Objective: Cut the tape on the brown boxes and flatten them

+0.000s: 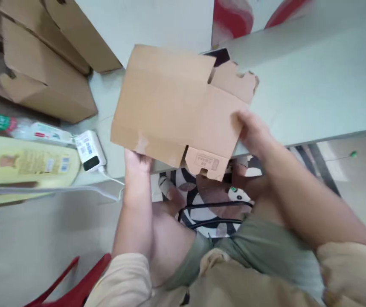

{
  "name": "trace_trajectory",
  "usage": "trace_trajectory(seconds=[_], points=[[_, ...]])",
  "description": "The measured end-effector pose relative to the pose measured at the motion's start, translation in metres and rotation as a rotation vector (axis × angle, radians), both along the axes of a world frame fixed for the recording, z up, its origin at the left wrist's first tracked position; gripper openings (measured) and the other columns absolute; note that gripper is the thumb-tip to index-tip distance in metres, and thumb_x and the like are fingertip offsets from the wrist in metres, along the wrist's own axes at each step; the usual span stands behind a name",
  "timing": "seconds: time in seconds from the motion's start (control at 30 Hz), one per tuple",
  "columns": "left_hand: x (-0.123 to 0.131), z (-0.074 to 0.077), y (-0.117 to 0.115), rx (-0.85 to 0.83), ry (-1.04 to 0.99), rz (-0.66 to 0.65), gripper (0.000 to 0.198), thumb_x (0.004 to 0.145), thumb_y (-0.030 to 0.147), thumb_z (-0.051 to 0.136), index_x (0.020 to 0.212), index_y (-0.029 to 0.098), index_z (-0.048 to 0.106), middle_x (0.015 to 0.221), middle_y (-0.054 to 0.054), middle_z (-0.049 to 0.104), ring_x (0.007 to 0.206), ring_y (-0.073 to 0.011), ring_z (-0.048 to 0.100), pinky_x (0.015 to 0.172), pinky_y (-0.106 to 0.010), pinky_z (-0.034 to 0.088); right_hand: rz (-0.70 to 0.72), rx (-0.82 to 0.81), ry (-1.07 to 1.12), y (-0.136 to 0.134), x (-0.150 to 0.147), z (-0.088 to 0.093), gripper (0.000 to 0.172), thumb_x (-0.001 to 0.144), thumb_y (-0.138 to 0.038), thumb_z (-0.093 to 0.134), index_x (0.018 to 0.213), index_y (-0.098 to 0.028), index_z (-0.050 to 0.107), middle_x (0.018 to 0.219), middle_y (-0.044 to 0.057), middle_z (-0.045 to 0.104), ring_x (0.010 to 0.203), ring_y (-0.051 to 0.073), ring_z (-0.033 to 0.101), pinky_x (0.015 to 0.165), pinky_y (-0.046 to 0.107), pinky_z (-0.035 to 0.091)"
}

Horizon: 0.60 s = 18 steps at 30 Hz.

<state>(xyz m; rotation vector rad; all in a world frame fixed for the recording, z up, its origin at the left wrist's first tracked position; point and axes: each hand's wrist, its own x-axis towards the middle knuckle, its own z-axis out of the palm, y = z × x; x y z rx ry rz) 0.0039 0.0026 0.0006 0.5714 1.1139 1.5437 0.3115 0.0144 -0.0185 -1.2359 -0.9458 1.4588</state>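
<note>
Fingers of the right hand close on the side edge of a brown, partly unfolded cardboard carton, thumb on the upper face, the rest mostly tucked out of my sight. Over to the left hand: it comes up under the carton's near edge, and with its fingers largely hidden beneath the board, I can't tell whether they pinch or lie spread. So the carton is up in both hands, across the front edge of a pale greenish tabletop, its broad panel toward the left, and a notched flap with a small printed mark hanging at the near side. Peeking out behind it, a dark flat object. Look left: a white block-shaped device with a black panel sits near the left hand, a white cable running from it. Beside that lie a large pale-yellow bottle and a clear plastic bottle with a green-and-red label, with brown cardboard boxes farther back.
</note>
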Motion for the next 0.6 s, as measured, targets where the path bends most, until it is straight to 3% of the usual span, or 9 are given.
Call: trace_trajectory(seconds=[0.1, 0.23, 0.33, 0.4, 0.47, 0.6], points=[[0.011, 0.005, 0.004, -0.029, -0.079, -0.044, 0.027, 0.087, 0.047, 0.063, 0.094, 0.022, 0.071, 0.095, -0.006, 0.078, 0.109, -0.0254, 0.072, 0.096, -0.036, 0.059, -0.012, -0.048, 0.063, -0.019, -0.008, 0.02, 0.058, 0.056, -0.066, 0.084, 0.09, -0.026, 0.059, 0.071, 0.001, 0.063, 0.08, 0.027, 0.069, 0.063, 0.039, 0.057], [0.017, 0.02, -0.006, 0.131, -0.321, -0.075, 0.021, 0.088, 0.035, 0.053, 0.088, 0.024, 0.071, 0.091, -0.003, 0.077, 0.093, -0.0203, 0.072, 0.089, -0.036, 0.059, -0.018, -0.145, 0.211, -0.033, 0.005, 0.039, 0.053, 0.061, -0.058, 0.08, 0.1, -0.025, 0.064, 0.089, 0.006, 0.073, 0.09, 0.028, 0.07, 0.075, 0.045, 0.062], [0.013, 0.031, -0.015, 0.099, -0.486, -0.017, 0.036, 0.095, 0.042, 0.04, 0.083, 0.025, 0.069, 0.073, 0.003, 0.073, 0.066, -0.0118, 0.066, 0.076, -0.032, 0.057, -0.066, -0.144, 0.26, -0.035, 0.025, 0.048, 0.04, 0.068, -0.054, 0.076, 0.094, -0.027, 0.062, 0.081, 0.002, 0.071, 0.066, 0.019, 0.063, 0.061, 0.039, 0.058], [0.011, 0.035, -0.018, 0.048, -0.503, 0.03, 0.039, 0.095, 0.047, 0.038, 0.078, 0.026, 0.066, 0.063, 0.005, 0.068, 0.055, -0.0095, 0.06, 0.07, -0.029, 0.054, -0.214, -0.075, 0.27, -0.037, 0.039, 0.053, 0.032, 0.067, -0.048, 0.077, 0.081, -0.026, 0.057, 0.065, -0.006, 0.06, 0.044, 0.008, 0.04, 0.047, 0.029, 0.045], [0.012, 0.036, -0.02, 0.021, -0.477, 0.033, 0.037, 0.093, 0.051, 0.043, 0.074, 0.026, 0.063, 0.059, 0.004, 0.063, 0.05, -0.0097, 0.056, 0.067, -0.029, 0.053, -0.385, -0.05, 0.271, -0.044, 0.054, 0.06, 0.031, 0.065, -0.035, 0.079, 0.07, -0.024, 0.05, 0.056, -0.011, 0.046, 0.039, 0.003, 0.022, 0.041, 0.023, 0.033], [0.02, 0.037, -0.024, 0.002, -0.46, -0.046, 0.037, 0.091, 0.051, 0.045, 0.072, 0.024, 0.062, 0.059, 0.002, 0.059, 0.048, -0.0106, 0.053, 0.064, -0.03, 0.053, -0.734, -0.057, 0.116, -0.07, 0.089, 0.082, 0.028, 0.066, -0.012, 0.07, 0.062, -0.022, 0.044, 0.055, -0.011, 0.038, 0.038, 0.001, 0.023, 0.042, 0.021, 0.025]])
